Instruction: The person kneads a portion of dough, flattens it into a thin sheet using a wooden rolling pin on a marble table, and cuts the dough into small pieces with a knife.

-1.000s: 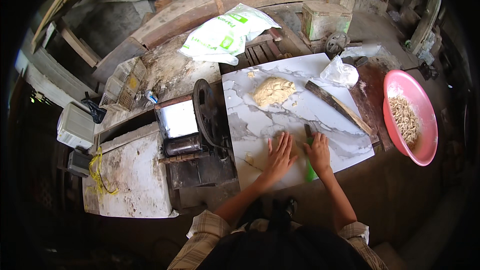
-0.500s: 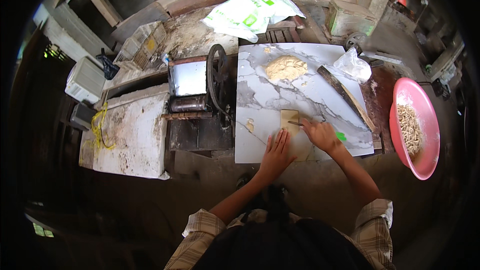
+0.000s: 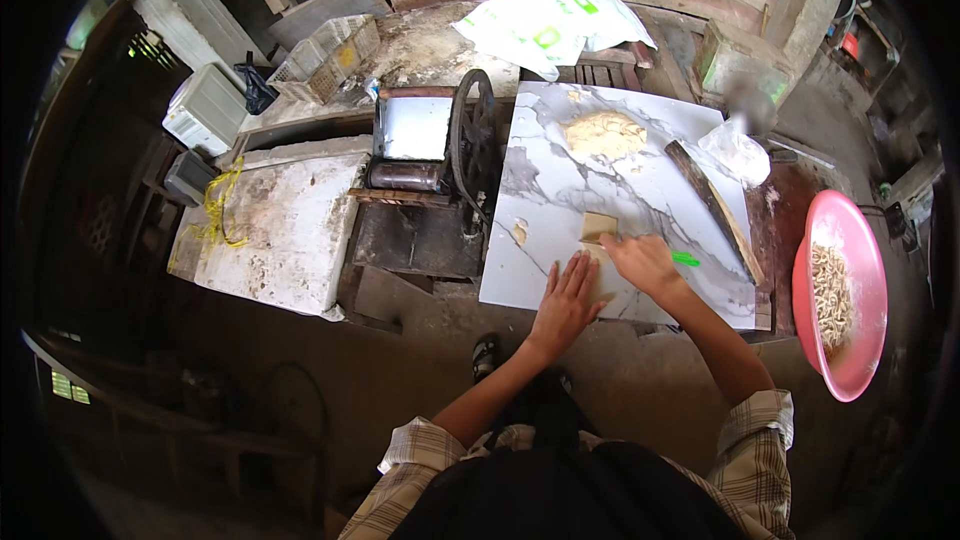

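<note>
On the marble-patterned board (image 3: 535,275), a flat pale strip of dough (image 3: 600,227) runs up from beneath my left hand (image 3: 567,305). That hand lies flat with its fingers stretched out, pressing on the lower part of the dough. My right hand (image 3: 642,262) is closed around a knife (image 3: 594,243), most of it hidden by the fingers. Its thin blade crosses the dough just beyond my left fingertips. A small green object (image 3: 686,259) sits beside my right wrist. Farther back rests a rough lump of dough (image 3: 606,133), with small scraps around it.
A long wooden stick (image 3: 712,208) lies along the board's right side, near a clear plastic bag (image 3: 738,150). A pink basin (image 3: 808,290) of short twisted dough pieces stands at right. Left is a roller machine with a wheel (image 3: 472,140); a white-green sack (image 3: 560,25) lies behind.
The whole view has shifted, so the board appears farther right. My right hand has come closer to my left fingertips, with the blade now lower on the dough strip.
</note>
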Motion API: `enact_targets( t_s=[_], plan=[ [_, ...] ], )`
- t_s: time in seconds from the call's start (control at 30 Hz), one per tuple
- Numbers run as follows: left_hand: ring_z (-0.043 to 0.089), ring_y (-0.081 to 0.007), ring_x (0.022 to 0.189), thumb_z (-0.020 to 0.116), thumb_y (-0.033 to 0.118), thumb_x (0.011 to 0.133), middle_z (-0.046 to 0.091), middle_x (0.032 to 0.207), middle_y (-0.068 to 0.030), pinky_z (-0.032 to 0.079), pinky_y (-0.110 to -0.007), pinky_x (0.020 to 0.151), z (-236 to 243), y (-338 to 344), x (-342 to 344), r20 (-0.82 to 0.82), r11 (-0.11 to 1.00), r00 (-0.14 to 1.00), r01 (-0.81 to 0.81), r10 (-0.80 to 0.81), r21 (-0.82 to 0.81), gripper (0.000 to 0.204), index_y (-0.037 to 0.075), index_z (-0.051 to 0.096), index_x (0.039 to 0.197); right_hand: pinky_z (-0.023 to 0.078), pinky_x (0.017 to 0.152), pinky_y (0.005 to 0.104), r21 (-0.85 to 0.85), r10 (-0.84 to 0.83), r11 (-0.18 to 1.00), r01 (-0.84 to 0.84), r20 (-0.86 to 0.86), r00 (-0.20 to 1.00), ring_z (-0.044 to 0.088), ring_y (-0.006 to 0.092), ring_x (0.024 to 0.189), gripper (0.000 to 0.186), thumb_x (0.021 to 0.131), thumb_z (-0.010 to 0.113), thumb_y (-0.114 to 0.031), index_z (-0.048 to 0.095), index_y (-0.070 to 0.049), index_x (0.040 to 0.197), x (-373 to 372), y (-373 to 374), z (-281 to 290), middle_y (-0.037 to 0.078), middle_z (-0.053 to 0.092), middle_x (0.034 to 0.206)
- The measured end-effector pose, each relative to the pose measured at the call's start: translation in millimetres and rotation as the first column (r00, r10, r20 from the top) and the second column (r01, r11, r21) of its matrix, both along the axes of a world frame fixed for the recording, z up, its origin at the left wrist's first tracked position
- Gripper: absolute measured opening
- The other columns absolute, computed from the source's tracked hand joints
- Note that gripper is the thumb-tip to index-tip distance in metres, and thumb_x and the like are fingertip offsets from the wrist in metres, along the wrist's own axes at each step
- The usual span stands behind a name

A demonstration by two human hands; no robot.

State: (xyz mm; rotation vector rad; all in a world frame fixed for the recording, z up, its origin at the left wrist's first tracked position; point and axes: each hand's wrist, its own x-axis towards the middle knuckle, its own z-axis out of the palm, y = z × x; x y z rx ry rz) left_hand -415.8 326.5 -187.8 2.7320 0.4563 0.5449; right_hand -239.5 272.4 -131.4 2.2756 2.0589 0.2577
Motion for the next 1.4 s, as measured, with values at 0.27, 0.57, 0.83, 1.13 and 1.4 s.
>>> enact_targets(
  t_s=[0.27,0.57,0.83,1.13,1.4],
  plan=[
    [0.028,-0.0311,0.136,0.056,0.034,0.088,0.030,0.146,-0.0183,0.023,-0.052,0.109,1,-2,2,0.042,0.999,0.999,0.002,0.000,-0.045,0.064,0.000,0.034,0.138,0.050,0.054,0.0401,-0.007,0.052,0.999,-0.052,0.011,0.999,0.066,0.0265,0.059,0.016,0.092,0.046,-0.022,0.059,-0.014,0.097,6,1,1,0.009,0.064,0.061],
    [0.029,-0.0312,0.135,0.056,0.034,0.089,0.030,0.145,-0.0173,0.026,-0.053,0.107,2,1,2,0.014,1.000,1.000,-0.005,0.005,-0.020,0.063,0.002,0.033,0.139,0.050,0.058,0.0400,-0.104,0.077,0.991,-0.082,-0.055,0.996,0.066,0.0286,0.062,0.023,0.084,0.050,-0.013,0.060,-0.013,0.104,26,-4,9,0.010,0.065,0.065],
    [0.030,-0.0310,0.135,0.056,0.036,0.089,0.030,0.145,-0.0169,0.026,-0.055,0.106,2,1,3,-0.007,1.000,1.000,0.016,-0.016,-0.004,0.064,0.003,0.034,0.139,0.049,0.054,0.0416,-0.084,0.052,0.995,-0.055,-0.030,0.998,0.065,0.0294,0.060,0.020,0.086,0.053,-0.019,0.060,-0.013,0.103,64,-52,6,0.010,0.063,0.063],
    [0.033,-0.0298,0.131,0.061,0.035,0.085,0.034,0.142,-0.0157,0.027,-0.050,0.106,1,7,4,0.026,1.000,1.000,0.009,-0.009,0.015,0.063,0.003,0.038,0.134,0.052,0.059,0.0415,0.160,-0.121,0.976,0.151,-0.182,0.976,0.065,0.0287,0.074,0.023,0.090,0.052,-0.029,0.056,-0.009,0.100,70,-69,-16,0.012,0.062,0.083],
    [0.048,-0.0296,0.101,0.069,0.018,0.076,0.050,0.106,-0.0086,0.039,-0.043,0.084,15,50,29,0.153,0.994,0.986,-0.047,0.062,-0.099,0.032,0.012,0.055,0.105,0.042,0.082,0.0400,0.295,-0.160,0.938,0.183,-0.099,0.982,0.050,0.0260,0.100,0.033,0.081,0.064,-0.033,0.053,-0.010,0.102,44,-25,-30,0.010,0.051,0.100]
  ],
)
